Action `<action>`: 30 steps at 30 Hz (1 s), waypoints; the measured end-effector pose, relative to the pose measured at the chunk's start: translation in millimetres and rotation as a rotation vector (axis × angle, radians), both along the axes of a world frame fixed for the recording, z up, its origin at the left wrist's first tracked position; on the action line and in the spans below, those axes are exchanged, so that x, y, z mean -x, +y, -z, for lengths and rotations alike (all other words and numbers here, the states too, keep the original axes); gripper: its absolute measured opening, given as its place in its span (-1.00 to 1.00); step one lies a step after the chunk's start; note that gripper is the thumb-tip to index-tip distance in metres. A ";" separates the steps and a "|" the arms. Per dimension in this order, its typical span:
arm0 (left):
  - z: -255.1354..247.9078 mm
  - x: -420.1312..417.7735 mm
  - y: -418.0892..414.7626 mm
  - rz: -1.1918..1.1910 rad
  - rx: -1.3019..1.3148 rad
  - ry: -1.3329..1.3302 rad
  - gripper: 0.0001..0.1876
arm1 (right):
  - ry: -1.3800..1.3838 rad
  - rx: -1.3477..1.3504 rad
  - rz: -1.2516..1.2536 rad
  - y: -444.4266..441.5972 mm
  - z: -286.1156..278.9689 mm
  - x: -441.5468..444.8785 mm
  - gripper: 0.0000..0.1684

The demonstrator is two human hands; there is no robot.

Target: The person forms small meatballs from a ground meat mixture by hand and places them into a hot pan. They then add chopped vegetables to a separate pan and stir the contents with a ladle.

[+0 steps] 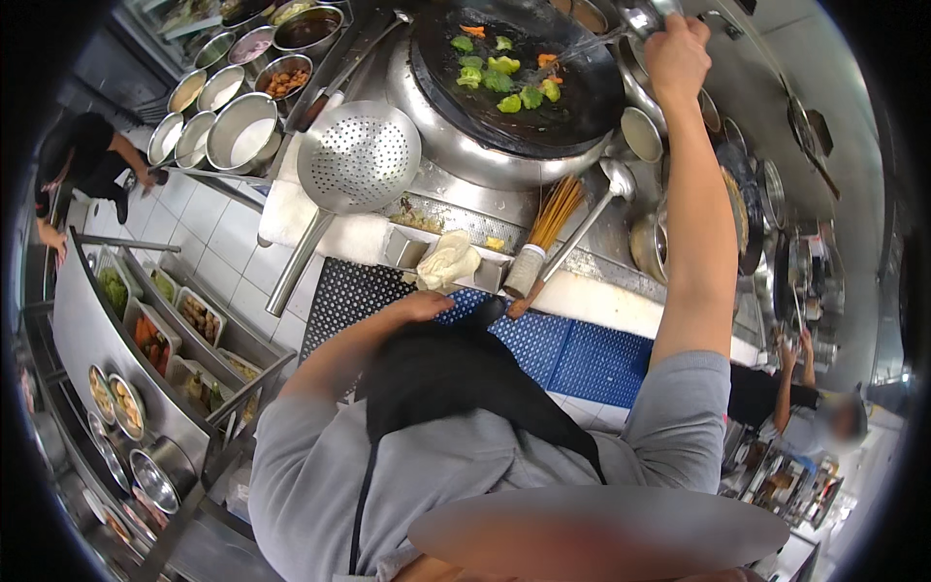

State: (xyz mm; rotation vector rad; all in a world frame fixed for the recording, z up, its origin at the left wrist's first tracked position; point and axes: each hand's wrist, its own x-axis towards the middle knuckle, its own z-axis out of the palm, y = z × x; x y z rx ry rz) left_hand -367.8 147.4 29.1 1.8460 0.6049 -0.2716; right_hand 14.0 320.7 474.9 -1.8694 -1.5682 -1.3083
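Observation:
My right hand [678,60] grips a shiny metal vessel [644,14] at the wok's upper right, and a stream of clear liquid runs from it into the black wok [465,120]. Green broccoli florets [499,78] and orange carrot pieces [547,61] lie in the wok. My left hand [430,305] rests low by the counter's front edge, just below a crumpled cream cloth [448,262]; its fingers are partly hidden, and whether it holds anything is unclear. A perforated metal strainer [360,156] lies left of the wok. A bamboo wok brush [553,218] and a ladle [582,225] lie in front.
Several metal bowls of ingredients [244,134] stand at upper left. Metal pots [647,244] stand to the right of the wok. A counter with vegetable bins [149,327] is at left. One person [80,160] bends at far left; another person [800,407] works at far right.

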 end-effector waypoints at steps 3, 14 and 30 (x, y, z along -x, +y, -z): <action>10.0 -64.4 -22.1 0.316 0.046 0.092 -0.36 | 0.842 0.035 0.023 -53.2 0.6 -6.5 -0.77; 84.8 -187.0 -86.5 0.280 -0.184 -0.212 -0.40 | 2.175 -0.800 0.164 -542.8 198.0 23.1 -0.77; 58.9 -202.6 -32.0 0.259 -0.331 -0.372 -0.45 | 1.044 -2.342 1.133 -852.0 258.4 260.7 -0.77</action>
